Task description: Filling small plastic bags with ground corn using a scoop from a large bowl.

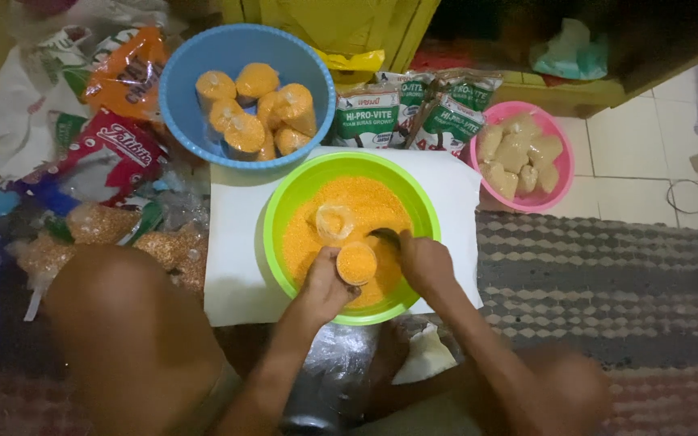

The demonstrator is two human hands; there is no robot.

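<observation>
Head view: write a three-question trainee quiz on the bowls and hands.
1. True or false: the left hand holds a small bag of orange grain over the green bowl.
2. Which bowl holds the pale filled bags? A blue, B pink, C green.
3. What does the right hand hold in the grain?

Key: 1 true. 2 B, the pink bowl; the blue bowl holds orange filled bags. 3 A dark scoop or spoon, only partly visible.

Open tiled floor [636, 137] at far right; blue bowl [179, 81], pink bowl [563, 161], feed packets [401, 109] crowding the green bowl [284, 210].
</observation>
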